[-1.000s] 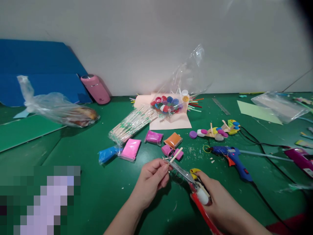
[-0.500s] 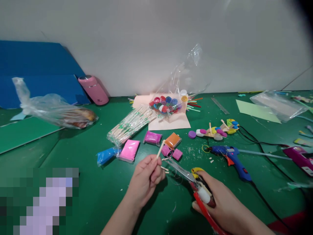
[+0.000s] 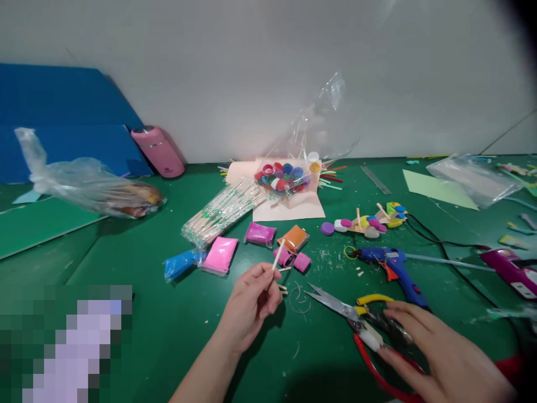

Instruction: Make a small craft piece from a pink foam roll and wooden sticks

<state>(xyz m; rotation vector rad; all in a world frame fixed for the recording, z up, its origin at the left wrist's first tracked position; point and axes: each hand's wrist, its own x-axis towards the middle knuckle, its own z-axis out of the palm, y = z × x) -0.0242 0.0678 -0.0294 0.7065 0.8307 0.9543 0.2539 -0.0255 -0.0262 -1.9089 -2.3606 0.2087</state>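
A short wooden stick (image 3: 278,256) points up from the fingertips of my left hand (image 3: 254,294). Scissors (image 3: 335,305) with one yellow and one red handle are at the lower right, blades slightly parted and pointing up-left. Over their handles, my right hand (image 3: 436,347) has its fingers spread, with fingertips at the handles; whether they touch is hard to tell. More small sticks (image 3: 283,290) lie just beyond my left hand. Pink pieces (image 3: 302,262) and an orange packet (image 3: 296,239) sit behind the held stick.
A blue glue gun (image 3: 394,263) with a trailing cord lies at the right, near a colourful stick-and-clay piece (image 3: 369,224). Farther back are bagged sticks (image 3: 224,210), bagged caps (image 3: 285,178) and a pink bottle (image 3: 159,151). Blue and pink packets (image 3: 220,254) lie left of centre.
My right hand has moved right and its fingers have opened off the scissors' handles. The scissors have shifted right and down, away from my left hand, which still holds the stick.
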